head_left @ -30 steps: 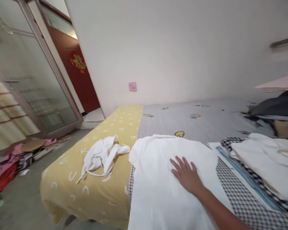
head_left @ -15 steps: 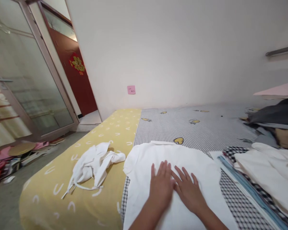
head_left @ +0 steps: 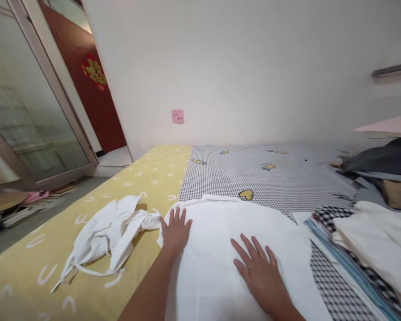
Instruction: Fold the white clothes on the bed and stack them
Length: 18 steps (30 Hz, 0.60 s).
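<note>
A white cloth garment [head_left: 217,267] lies spread over the bed, its upper edge reaching the checked sheet. My left hand [head_left: 175,231] rests palm down on its left edge, fingers apart. My right hand [head_left: 259,276] presses flat on the same cloth further right, also with spread fingers and gripping nothing. Just left of my left hand lies a crumpled white cloth with thin ties [head_left: 108,236], on a yellow sheet with white horseshoe marks [head_left: 47,249]. Its end nearly meets the garment.
A black-and-white checked sheet with yellow hearts [head_left: 263,176] covers the far bed. Folded white clothes [head_left: 377,249] and a dark garment pile [head_left: 381,167] stand at right. A glass door [head_left: 30,93] and books on the floor [head_left: 30,205] lie at left.
My left hand has slid left, away from my right hand, to the garment's left edge. My right hand stays about in place. The view has shifted slightly left and closer.
</note>
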Available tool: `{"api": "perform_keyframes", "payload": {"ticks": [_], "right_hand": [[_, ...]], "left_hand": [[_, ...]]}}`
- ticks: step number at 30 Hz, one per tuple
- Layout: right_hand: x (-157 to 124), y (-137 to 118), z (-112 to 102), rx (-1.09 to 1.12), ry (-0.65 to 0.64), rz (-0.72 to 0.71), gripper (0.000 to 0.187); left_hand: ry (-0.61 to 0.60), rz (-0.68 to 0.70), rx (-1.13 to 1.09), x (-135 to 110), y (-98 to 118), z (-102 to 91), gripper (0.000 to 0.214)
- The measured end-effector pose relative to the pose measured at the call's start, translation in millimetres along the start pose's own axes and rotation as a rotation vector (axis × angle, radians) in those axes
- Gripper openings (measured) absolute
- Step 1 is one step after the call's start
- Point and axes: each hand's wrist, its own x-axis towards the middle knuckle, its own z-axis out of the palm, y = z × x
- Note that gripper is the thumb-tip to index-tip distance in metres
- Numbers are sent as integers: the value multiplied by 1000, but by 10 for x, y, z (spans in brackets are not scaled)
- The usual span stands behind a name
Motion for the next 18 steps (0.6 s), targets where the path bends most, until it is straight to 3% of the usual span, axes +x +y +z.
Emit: {"api": "perform_keyframes", "payload": {"ticks": [7, 11, 14, 18], "right_hand": [[-8, 76, 176, -56, 98, -22, 52], [-2, 93, 214, -62, 111, -21, 53], [10, 101, 224, -56, 92, -7, 55], [32, 91, 224, -59, 69, 19, 57]], "left_hand": [[44, -33, -33, 319, 71, 154, 63], [112, -24, -50, 369, 87, 191, 62], [182, 17, -68, 266, 86, 188, 60], [246, 136, -113, -79, 77, 186, 53]]}}
